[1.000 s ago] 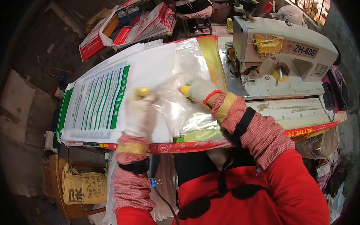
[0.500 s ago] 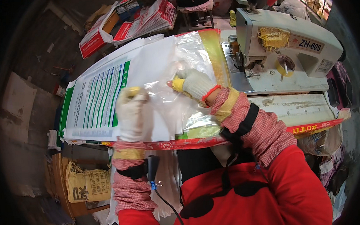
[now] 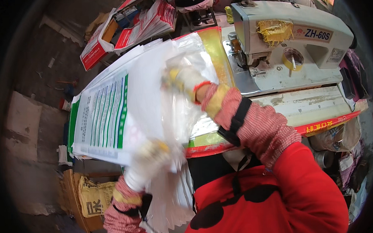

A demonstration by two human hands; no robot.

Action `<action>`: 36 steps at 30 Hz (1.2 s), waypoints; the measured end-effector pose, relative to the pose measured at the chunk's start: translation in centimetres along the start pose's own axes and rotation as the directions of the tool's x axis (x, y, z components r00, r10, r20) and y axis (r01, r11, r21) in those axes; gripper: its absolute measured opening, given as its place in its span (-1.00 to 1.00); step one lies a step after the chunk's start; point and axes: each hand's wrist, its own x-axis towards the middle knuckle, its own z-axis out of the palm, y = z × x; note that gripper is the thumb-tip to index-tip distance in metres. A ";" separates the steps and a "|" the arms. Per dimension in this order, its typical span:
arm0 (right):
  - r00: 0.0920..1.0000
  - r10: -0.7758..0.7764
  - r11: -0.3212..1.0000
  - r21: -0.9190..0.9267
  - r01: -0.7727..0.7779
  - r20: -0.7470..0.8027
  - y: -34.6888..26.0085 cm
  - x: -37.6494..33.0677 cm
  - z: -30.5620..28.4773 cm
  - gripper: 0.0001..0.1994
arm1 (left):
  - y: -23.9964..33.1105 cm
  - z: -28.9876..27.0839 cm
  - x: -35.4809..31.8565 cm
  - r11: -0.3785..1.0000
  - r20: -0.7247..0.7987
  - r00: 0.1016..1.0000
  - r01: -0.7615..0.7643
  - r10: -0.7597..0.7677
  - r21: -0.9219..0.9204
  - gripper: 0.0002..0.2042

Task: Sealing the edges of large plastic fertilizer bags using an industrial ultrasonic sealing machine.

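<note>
My left hand [image 3: 153,155], in a white knit glove with yellow fingertips, is at the table's front edge over the lower part of a clear plastic film [image 3: 176,125]. Motion smears its fingers. My right hand [image 3: 185,78], gloved alike, lies farther back over the film's upper part, its fingers blurred too. Between the two hands the film runs in a creased band. Beneath and to the left spreads a stack of white printed sacks [image 3: 141,77] with green bands and text. Whether either hand grips the film is hidden by the blur.
A pale industrial sewing machine [image 3: 291,37] with a roll of yellow tape [image 3: 292,60] stands at the right. Red-and-white bundles [image 3: 147,26] are piled at the far left. White sheeting [image 3: 173,196] hangs below the front edge, near a yellow sack [image 3: 92,197].
My left hand has come down and slightly right to the front edge. My right hand has shifted left and slightly back. The film between them has drawn into a narrower band.
</note>
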 end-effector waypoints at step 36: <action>0.824 0.389 0.895 -0.382 -0.232 0.411 -4.6 -8.5 5.0 -0.37 | 2.2 -5.3 25.7 0.126 0.077 0.989 -0.093 0.124 0.988 -0.83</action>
